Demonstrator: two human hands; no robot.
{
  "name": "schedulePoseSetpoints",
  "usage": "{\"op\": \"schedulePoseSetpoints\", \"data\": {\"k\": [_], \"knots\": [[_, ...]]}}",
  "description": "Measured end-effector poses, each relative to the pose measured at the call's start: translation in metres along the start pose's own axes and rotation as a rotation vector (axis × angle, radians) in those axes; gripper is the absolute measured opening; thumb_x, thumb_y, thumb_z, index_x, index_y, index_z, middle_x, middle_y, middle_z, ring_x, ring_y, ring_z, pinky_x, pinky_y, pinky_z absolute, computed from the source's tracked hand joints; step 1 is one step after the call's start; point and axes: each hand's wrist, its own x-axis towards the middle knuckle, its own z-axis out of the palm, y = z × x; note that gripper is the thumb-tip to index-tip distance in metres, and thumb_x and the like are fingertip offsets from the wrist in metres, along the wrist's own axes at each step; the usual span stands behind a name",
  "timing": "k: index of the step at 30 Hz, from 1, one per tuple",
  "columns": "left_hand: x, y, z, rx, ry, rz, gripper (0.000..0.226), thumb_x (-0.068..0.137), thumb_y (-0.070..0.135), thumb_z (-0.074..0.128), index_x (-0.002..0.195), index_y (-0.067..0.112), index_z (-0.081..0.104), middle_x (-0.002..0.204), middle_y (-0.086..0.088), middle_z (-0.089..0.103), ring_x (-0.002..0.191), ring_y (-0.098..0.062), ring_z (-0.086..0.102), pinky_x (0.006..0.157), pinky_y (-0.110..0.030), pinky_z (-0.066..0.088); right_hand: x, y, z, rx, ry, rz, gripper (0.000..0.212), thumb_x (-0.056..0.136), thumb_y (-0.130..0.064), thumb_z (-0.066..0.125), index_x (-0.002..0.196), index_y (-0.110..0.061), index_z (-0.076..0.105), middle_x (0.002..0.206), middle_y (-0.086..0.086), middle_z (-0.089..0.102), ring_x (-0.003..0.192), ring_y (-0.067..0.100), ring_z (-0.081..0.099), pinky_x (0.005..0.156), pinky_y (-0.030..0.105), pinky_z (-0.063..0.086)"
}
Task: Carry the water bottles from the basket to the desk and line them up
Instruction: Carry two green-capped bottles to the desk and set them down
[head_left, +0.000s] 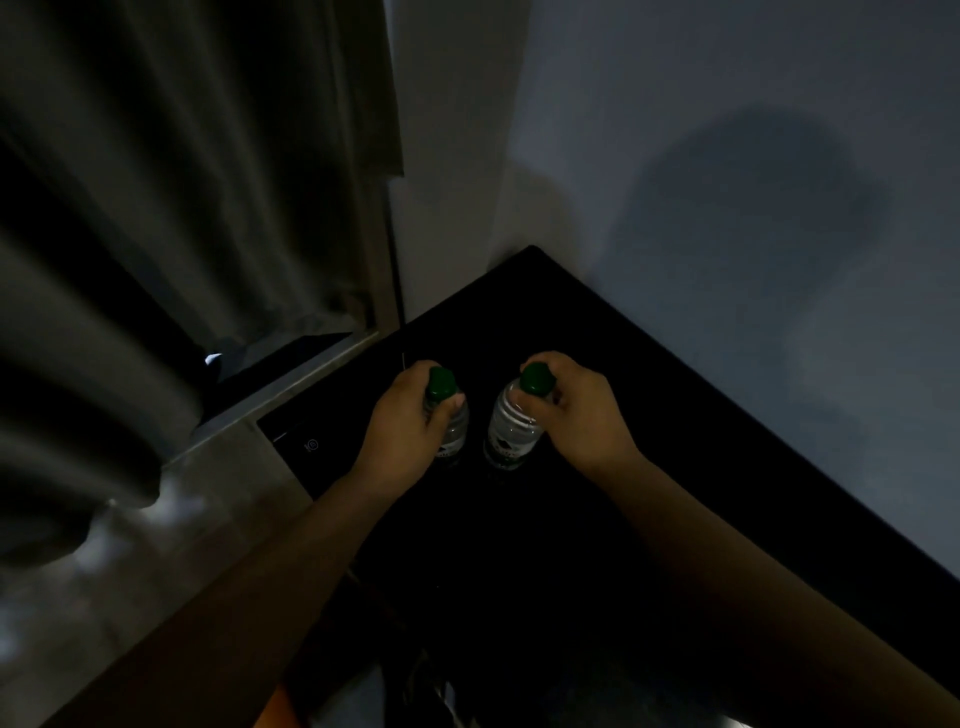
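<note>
Two clear water bottles with green caps stand upright side by side over the black desk (649, 426), a small gap between them. My left hand (402, 431) grips the neck of the left bottle (451, 421) just under its cap. My right hand (576, 410) grips the neck of the right bottle (511, 428) the same way. In the dim light I cannot tell whether the bottle bases touch the desk. The basket is out of view.
The desk fills a corner, with a grey wall (727, 182) along its right and far sides. Dark curtains (156, 208) hang on the left above a pale floor (156, 545). A black box with a small logo (296, 447) sits at the desk's left edge.
</note>
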Motion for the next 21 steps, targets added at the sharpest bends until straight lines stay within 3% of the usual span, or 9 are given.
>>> {"op": "schedulePoseSetpoints", "data": {"k": [13, 16, 21], "knots": [[0.002, 0.001, 0.0, 0.025, -0.041, -0.019, 0.024, 0.092, 0.026, 0.059, 0.11, 0.011, 0.053, 0.101, -0.008, 0.059, 0.09, -0.018, 0.058, 0.077, -0.024, 0.045, -0.001, 0.003, 0.007, -0.039, -0.045, 0.073, 0.017, 0.087, -0.02, 0.066, 0.101, -0.021, 0.056, 0.08, -0.012, 0.058, 0.073, 0.0, 0.057, 0.068, 0.019, 0.043], [0.002, 0.002, -0.002, 0.026, -0.051, -0.018, 0.023, 0.092, 0.024, 0.059, 0.11, 0.01, 0.053, 0.099, -0.009, 0.058, 0.087, -0.017, 0.057, 0.071, -0.014, 0.038, 0.0, -0.001, 0.005, -0.07, -0.035, 0.093, 0.023, 0.088, -0.02, 0.066, 0.109, -0.015, 0.057, 0.088, 0.0, 0.061, 0.083, 0.014, 0.061, 0.075, 0.028, 0.049], [0.002, 0.01, -0.004, 0.043, -0.059, -0.036, 0.024, 0.091, 0.022, 0.06, 0.11, 0.007, 0.054, 0.099, -0.009, 0.058, 0.087, -0.017, 0.056, 0.072, -0.018, 0.037, -0.002, -0.006, 0.005, -0.103, -0.084, 0.167, 0.041, 0.088, -0.02, 0.066, 0.125, -0.012, 0.052, 0.112, 0.009, 0.062, 0.106, 0.025, 0.059, 0.093, 0.04, 0.049]]}}
